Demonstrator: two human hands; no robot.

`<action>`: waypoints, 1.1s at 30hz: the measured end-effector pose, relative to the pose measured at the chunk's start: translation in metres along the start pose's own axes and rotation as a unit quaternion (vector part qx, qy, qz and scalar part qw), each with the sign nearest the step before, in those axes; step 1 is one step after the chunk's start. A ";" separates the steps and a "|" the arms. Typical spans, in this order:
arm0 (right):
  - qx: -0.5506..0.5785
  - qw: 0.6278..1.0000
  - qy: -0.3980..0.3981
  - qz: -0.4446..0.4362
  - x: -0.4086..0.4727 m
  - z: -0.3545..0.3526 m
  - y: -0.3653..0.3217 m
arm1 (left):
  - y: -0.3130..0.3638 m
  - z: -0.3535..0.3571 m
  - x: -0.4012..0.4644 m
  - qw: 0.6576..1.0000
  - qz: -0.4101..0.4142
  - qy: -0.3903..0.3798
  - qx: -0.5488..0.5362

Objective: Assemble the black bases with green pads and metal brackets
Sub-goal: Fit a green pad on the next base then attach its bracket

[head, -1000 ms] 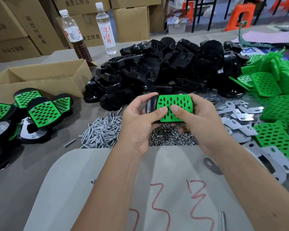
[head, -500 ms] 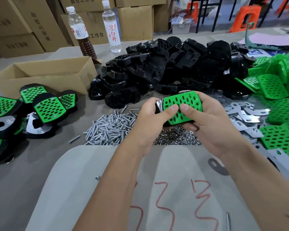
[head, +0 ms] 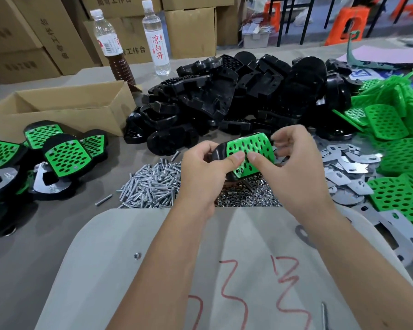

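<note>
Holding the black base above the nut pile, I grip it with my left hand and pinch its green pad with my right hand, both thumbs pressing, probably to seat the pad flush.
</note>
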State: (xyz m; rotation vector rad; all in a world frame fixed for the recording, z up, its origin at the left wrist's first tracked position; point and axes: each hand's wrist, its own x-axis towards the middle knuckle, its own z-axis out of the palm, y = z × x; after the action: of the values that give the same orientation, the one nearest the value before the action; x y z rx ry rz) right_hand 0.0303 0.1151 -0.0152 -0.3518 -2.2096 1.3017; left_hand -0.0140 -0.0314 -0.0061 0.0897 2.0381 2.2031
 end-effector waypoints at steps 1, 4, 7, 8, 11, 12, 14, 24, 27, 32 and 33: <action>-0.011 1.000 0.008 -0.006 0.000 0.001 0.000 | -0.001 -0.001 0.001 1.000 0.010 0.003 0.003; 0.015 0.999 0.005 0.036 0.003 0.001 0.002 | -0.002 -0.003 0.002 0.999 0.025 -0.006 0.021; 0.067 0.994 -0.010 0.081 0.005 0.000 0.004 | -0.001 -0.006 0.004 1.000 0.001 -0.029 0.012; 0.073 0.994 -0.007 0.082 0.005 0.000 0.003 | -0.001 -0.006 0.005 0.999 -0.003 -0.032 0.010; 0.049 0.997 0.016 0.052 0.003 0.000 0.001 | -0.001 -0.006 0.005 1.000 -0.004 -0.015 0.015; 0.048 0.997 0.016 0.049 0.003 0.000 0.001 | -0.001 -0.006 0.005 1.000 -0.005 -0.016 0.014; 0.034 0.998 0.001 0.052 0.004 -0.001 0.001 | -0.002 -0.007 0.006 0.999 -0.007 -0.024 0.022; 0.024 0.997 -0.030 0.074 0.004 -0.004 0.006 | -0.005 -0.008 0.005 0.998 0.012 -0.033 0.061; 0.030 0.995 -0.043 0.086 0.006 -0.007 0.007 | -0.004 -0.012 0.004 0.994 0.014 -0.064 0.085; 0.086 0.986 -0.085 0.116 0.008 -0.012 0.003 | 0.001 -0.016 0.004 0.994 0.011 -0.085 0.070; 0.104 0.983 -0.100 0.113 0.009 -0.014 0.002 | 0.003 -0.017 0.004 0.994 0.005 -0.095 0.056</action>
State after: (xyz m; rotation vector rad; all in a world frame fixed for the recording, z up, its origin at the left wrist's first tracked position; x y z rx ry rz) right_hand 0.0307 0.1309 -0.0088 -0.4158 -2.2165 1.7420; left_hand -0.0200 -0.0475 -0.0050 0.3087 2.0569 1.9981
